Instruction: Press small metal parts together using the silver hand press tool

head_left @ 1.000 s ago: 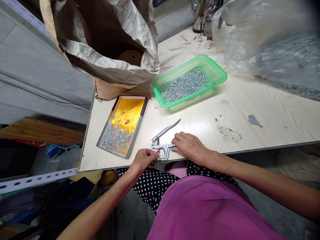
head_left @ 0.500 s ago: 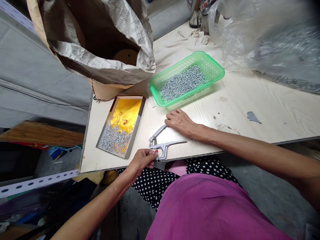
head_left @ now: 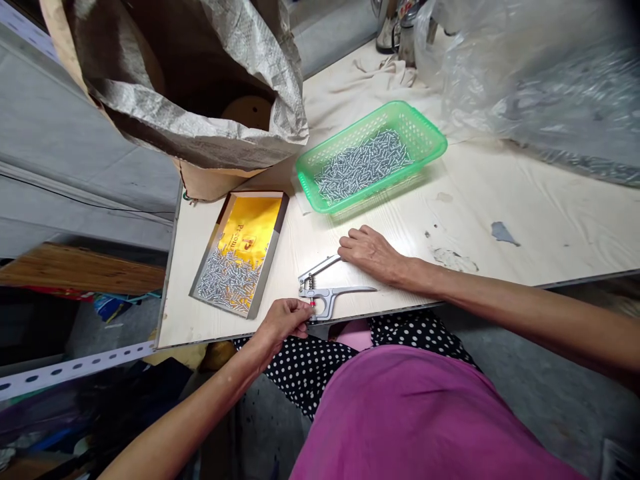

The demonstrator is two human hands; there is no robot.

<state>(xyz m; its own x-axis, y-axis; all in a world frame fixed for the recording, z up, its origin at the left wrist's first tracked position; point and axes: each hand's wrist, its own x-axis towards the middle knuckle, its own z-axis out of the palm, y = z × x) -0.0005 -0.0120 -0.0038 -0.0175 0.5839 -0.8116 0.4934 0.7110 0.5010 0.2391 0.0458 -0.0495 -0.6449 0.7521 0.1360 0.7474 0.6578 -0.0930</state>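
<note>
Grey snap-fastener pliers [head_left: 327, 293] lie by the table's front edge, with a coil spring between the handles and a small red part at the jaw. My left hand [head_left: 285, 321] pinches at that jaw end; whatever sits between its fingertips is too small and hidden to make out. My right hand [head_left: 375, 253] is closed, its curled fingers at the far end of the upper handle, which they partly cover. Left of the pliers is a shallow box [head_left: 274, 260] with many small silvery metal pieces [head_left: 227, 280] over a yellow printed bottom.
Behind my hands stands a green plastic basket [head_left: 370, 193] with a heap of similar silvery pieces [head_left: 365, 163]. A large woven sack [head_left: 240, 143] gapes open at the back left. Clear plastic bags [head_left: 500, 87] fill the back right. A torn grey scrap [head_left: 504, 233] lies at right.
My right hand has moved slightly right and down, and the upper handle has tilted a little lower. My left hand stays at the jaw.
</note>
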